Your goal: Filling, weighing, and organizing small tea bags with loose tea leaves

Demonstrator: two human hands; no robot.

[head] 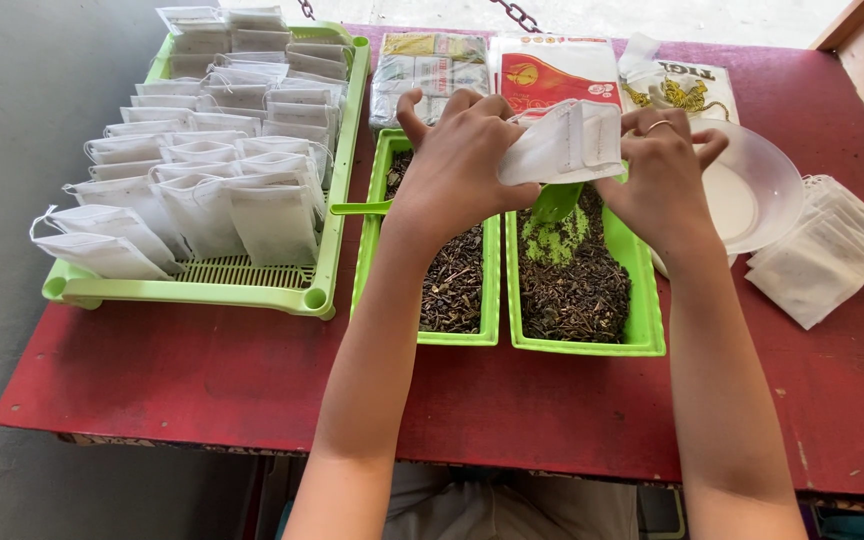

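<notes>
A red table (202, 380) stands against a grey floor, and nearly everything on it sits within arm's reach of the person seated at its near edge. Largest is the slotted green tray (192, 285) on the left, where filled white sachets (202, 150) stand in leaning rows, probably so they stay upright and are easy to count. In the middle, side by side and touching, are two narrow green trays: the left tray (457, 335) and the right tray (642, 300), both holding dark loose tea leaves, the right one with a patch of green powder (555, 240) too. Behind them lie three printed packets (552, 70). A clear plastic bowl (767, 190) sits to the right, and beyond it a loose heap of empty sachets (827, 250), seemingly kept near the right hand for picking up. The left hand (457, 165) and right hand (662, 170) hold one small white sachet (567, 140) between them directly above the right tray, a position in which anything spilled would drop back among the leaves; both sets of fingers are curled and pinching its edges, seemingly spreading its mouth. Just beneath it a green scoop (552, 205) rests with its handle laid across the left tray.
</notes>
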